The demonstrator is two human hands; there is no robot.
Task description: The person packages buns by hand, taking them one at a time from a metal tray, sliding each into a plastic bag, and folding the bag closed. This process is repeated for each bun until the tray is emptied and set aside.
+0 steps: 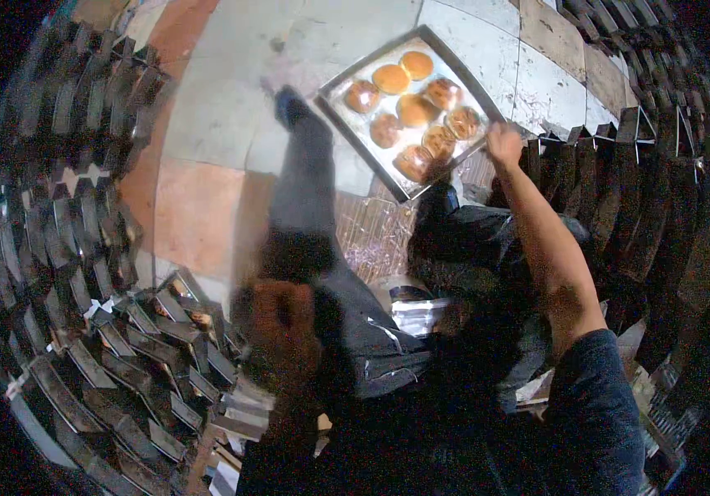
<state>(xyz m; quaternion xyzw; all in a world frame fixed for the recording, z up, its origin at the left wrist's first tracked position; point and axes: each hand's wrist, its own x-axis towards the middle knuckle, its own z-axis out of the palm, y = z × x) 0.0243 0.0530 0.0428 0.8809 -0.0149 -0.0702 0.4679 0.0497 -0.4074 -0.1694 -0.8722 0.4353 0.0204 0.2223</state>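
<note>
A square metal tray [360, 153] bears several round golden and brown buns [415, 110] and is held out above the tiled floor. At the tray's right corner, my right hand [504, 145] has its fingers closed on the rim, with the arm stretched forward. Low and left of centre, my left hand [284, 321] is a dark, blurred shape over my dark trousers, away from the tray. Its fingers are too smeared and shadowed to make out, and nothing can be seen in it for certain.
Stacked dark metal trays [136, 355] crowd the left side, and more stacks [611, 178] line the right. My outstretched leg [305, 182] crosses the tiles [198, 215]. A wire rack [375, 236] lies between my legs.
</note>
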